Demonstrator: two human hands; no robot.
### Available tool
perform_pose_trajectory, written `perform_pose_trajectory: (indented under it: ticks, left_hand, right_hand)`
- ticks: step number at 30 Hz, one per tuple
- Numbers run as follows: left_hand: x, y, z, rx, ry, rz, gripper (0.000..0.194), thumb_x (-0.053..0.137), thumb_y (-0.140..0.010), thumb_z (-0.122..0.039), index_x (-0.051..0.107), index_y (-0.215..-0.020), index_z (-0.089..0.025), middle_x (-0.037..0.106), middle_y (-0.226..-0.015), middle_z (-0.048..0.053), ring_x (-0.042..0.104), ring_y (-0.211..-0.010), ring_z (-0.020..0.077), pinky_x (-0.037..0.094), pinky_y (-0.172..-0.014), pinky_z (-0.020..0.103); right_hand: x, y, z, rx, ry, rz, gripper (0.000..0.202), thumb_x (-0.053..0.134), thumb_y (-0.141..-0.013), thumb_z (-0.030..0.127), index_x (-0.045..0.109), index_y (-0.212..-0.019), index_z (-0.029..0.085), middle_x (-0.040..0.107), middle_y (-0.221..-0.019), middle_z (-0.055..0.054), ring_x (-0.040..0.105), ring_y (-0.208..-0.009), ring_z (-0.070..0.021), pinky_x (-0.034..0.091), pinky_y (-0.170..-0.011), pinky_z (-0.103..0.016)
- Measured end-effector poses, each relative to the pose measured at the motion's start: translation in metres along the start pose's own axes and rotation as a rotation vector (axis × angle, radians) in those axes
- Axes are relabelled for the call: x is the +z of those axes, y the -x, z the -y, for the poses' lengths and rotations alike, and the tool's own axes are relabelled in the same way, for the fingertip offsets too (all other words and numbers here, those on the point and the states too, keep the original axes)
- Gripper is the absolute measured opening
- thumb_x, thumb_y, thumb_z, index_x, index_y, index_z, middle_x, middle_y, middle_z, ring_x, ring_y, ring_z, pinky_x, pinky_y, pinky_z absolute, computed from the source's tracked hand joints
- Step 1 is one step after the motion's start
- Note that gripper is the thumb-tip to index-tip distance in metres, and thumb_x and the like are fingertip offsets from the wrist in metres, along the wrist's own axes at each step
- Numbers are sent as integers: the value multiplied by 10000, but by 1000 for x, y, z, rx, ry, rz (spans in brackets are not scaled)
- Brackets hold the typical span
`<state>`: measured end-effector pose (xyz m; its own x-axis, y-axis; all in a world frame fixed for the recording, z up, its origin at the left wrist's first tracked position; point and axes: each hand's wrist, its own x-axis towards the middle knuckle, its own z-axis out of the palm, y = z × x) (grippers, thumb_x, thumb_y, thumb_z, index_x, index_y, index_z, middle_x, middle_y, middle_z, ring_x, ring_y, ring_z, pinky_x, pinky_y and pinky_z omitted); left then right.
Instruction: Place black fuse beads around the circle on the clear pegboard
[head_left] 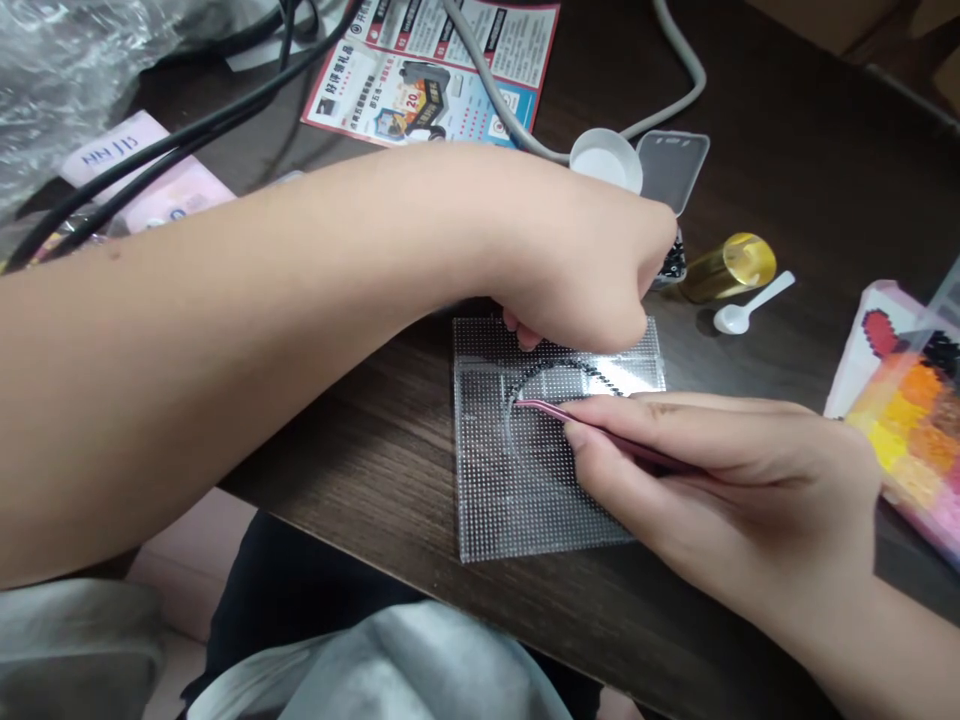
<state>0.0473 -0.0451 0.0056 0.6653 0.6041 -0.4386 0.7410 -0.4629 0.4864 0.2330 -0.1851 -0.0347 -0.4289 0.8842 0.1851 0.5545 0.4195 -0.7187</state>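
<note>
A clear square pegboard (495,490) lies on the dark wooden table, with an arc of small black beads (559,365) on its upper part. My right hand (720,480) pinches pink tweezers (544,408), whose tips touch or hover just over the board at the left end of the arc. My left hand (585,265) is bent over the board's far edge, knuckles toward the camera. Its fingers are curled under and mostly hidden, so what they hold, if anything, cannot be made out. Just beyond it is a small box of black beads (675,258) with its lid up.
Behind my left hand stands a round white cup (606,160). A gold cylinder (731,268) and white spoon (752,303) lie right of it. Farther out are a leaflet (427,85), grey cable (694,75), black cables (187,130), plastic wrap (67,80) and colourful bead bags (915,420).
</note>
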Motion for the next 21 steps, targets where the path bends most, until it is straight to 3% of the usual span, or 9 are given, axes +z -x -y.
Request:
perform_pose_trajectory:
  ticks: [9,13,21]
  left_hand:
    - [0,2,-3,-20,-36,-19,295,750,-856,-210,662,-583,-278,764,-561,28,710,-559,247,483,-605,460]
    - [1,1,-2,-18,-26,-1,184,704,-858,-229,807,-710,-263,721,-532,15,678,-546,243,458,-607,446]
    - [1,0,-1,-12,-22,3,290,696,-858,-228,974,-938,-206,720,-534,23,685,-558,274,448,-638,455]
  right_hand:
    - [-2,2,0,19,32,-2,280,781,-1166,141,1003,-1075,285,809,-689,-5,789,-565,-216,649,-517,-339]
    - [-3,1,1,6,51,-6,268,794,-1147,126,1014,-1094,271,821,-699,3,771,-542,-190,640,-530,-298]
    - [-4,-1,3,-33,86,-39,318,784,-1060,54,1029,-1086,256,800,-651,41,685,-459,-145,609,-488,-247]
